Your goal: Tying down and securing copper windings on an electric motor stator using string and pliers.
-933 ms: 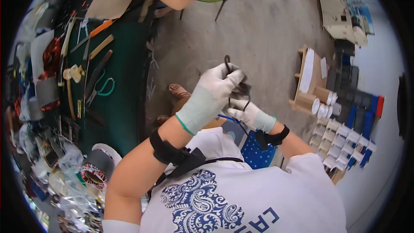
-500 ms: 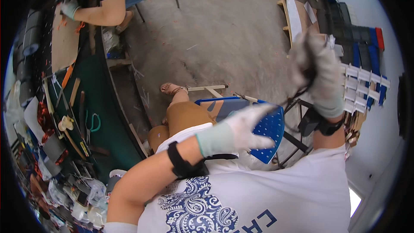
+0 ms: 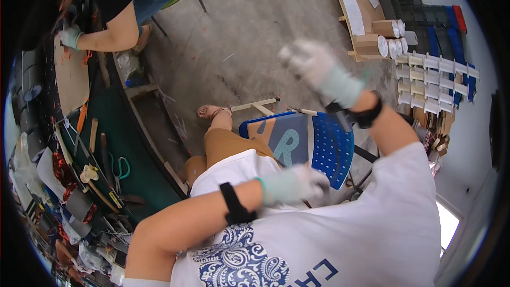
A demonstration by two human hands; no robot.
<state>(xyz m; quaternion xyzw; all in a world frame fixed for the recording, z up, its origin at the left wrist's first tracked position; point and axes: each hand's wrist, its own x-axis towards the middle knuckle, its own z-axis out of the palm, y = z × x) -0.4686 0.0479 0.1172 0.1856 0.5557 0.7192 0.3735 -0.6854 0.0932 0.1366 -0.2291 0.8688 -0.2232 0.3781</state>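
My left hand (image 3: 296,185), in a white glove with a pale green cuff, is close to my shirt beside a blue perforated chair (image 3: 333,149). Its fingers curl inward, and whatever they hold is hidden. Raised in front of me, above the floor, my right hand (image 3: 314,68) wears a matching glove. It looks closed like a fist, though motion smears the fingers; its contents cannot be made out. A grey panel (image 3: 297,137) with teal and orange shapes lies against the chair, near my left hand.
At left, a green-topped bench (image 3: 114,122) carries teal-handled scissors (image 3: 124,168) and several hand tools. Beyond it a gloved co-worker (image 3: 119,29) works at a tan board (image 3: 71,77). White racks (image 3: 435,82) and a cardboard-covered pallet (image 3: 357,13) stand at right.
My right hand has swung left across the front, away from the racks. My left hand's spread fingers have curled in, and the hand has dropped slightly. The view has shifted a little.
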